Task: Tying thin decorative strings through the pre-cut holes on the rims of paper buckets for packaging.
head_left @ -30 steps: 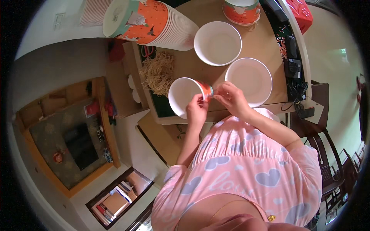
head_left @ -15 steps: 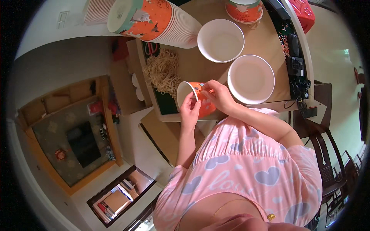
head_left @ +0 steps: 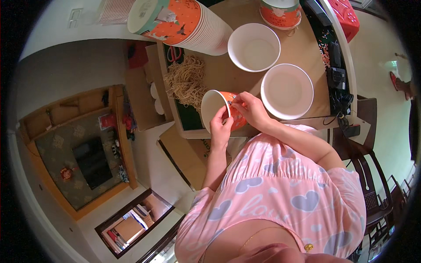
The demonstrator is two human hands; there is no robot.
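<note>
A paper bucket (head_left: 238, 121), orange with printed pictures outside and white inside, lies tipped at the near edge of the table with its mouth to the left. My left hand (head_left: 221, 127) grips it by the rim, thumb and fingers closed on the wall. Against the bucket's orange side, my right hand (head_left: 251, 109) is pinched near the rim; whatever its fingertips hold is too small to make out. Two white-lined buckets stand mouth up beyond my right hand, a nearer bucket (head_left: 287, 91) and a farther bucket (head_left: 254, 47). Left of them is a heap of tan string (head_left: 187, 81).
A tall stack of orange buckets (head_left: 193, 26) lies at the far left, near red-handled scissors (head_left: 174, 53). Another orange bucket (head_left: 280, 15) stands at the back. Black adapters and cables (head_left: 337, 79) line the right edge. A dark chair (head_left: 368, 184) stands to the right.
The tipped bucket's mouth has turned slightly more into view. Both hands stay on it, with small finger shifts. At far right, another person's red-shod foot has become more visible.
</note>
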